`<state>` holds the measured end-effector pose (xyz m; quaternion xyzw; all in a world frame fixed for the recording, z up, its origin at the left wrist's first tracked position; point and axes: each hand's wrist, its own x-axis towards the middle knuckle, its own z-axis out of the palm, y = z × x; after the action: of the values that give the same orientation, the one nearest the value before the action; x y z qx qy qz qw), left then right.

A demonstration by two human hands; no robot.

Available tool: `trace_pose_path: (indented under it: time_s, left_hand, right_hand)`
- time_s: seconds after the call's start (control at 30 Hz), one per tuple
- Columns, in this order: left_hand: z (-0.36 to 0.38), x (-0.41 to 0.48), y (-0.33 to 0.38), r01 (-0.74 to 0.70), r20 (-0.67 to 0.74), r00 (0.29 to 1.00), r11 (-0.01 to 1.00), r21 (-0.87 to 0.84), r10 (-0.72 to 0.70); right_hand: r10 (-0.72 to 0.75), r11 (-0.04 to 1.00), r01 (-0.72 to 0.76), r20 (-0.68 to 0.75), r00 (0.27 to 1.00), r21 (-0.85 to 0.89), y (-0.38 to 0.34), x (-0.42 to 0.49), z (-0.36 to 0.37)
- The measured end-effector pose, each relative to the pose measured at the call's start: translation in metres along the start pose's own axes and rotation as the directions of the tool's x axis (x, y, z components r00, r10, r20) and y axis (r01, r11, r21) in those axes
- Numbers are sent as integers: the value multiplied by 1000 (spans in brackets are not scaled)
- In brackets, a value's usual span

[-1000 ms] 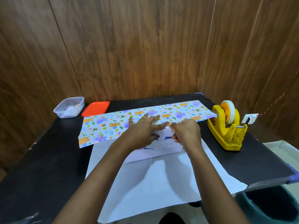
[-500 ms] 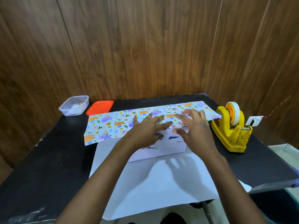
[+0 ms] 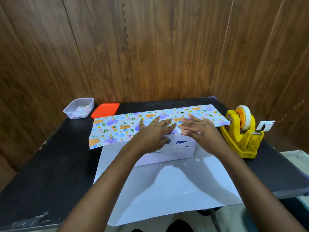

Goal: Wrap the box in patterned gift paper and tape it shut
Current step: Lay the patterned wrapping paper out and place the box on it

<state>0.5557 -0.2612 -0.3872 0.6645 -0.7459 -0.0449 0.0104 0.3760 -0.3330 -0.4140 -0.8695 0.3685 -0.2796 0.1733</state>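
A white box (image 3: 177, 152) with blue print sits mid-table on the white back of the gift paper (image 3: 168, 190). The far flap of the paper, its animal pattern (image 3: 117, 128) facing up, is folded over the box top. My left hand (image 3: 153, 133) lies flat on that flap with fingers spread, pressing it onto the box. My right hand (image 3: 199, 129) is beside it with straight fingers over the flap's near edge; it looks blurred. A yellow tape dispenser (image 3: 240, 134) with a tape roll stands at the right.
A clear plastic tub (image 3: 79, 108) and its orange lid (image 3: 105, 110) sit at the back left of the black table (image 3: 50, 164). Wooden panel walls close in behind and at both sides. The paper's near edge overhangs the table front.
My right hand went from a curled grip at the flap's edge to straight fingers laid on the patterned paper. My left hand has stayed pressing the flap.
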Motion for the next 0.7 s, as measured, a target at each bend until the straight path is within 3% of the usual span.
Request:
trace_pose_path:
  time_s: [0.1, 0.23, 0.4, 0.7]
  left_hand:
    - [0, 1, 0, -5, 3, 1000, 1000, 6, 5]
    - [0, 1, 1, -3, 13, 1000, 1000, 12, 3]
    - [1, -8, -8, -28, -11, 1000, 998, 56, 29]
    - [14, -67, -70, 142, -126, 985, 971, 192, -119]
  right_hand:
    - [-74, 997, 75, -27, 997, 32, 3, -3, 6]
    - [-141, 987, 142, 22, 990, -78, 5, -6, 3]
    - [-102, 974, 111, 56, 993, -199, 0, -5, -1]
    - [-87, 969, 101, 75, 993, -225, -4, 6, -5]
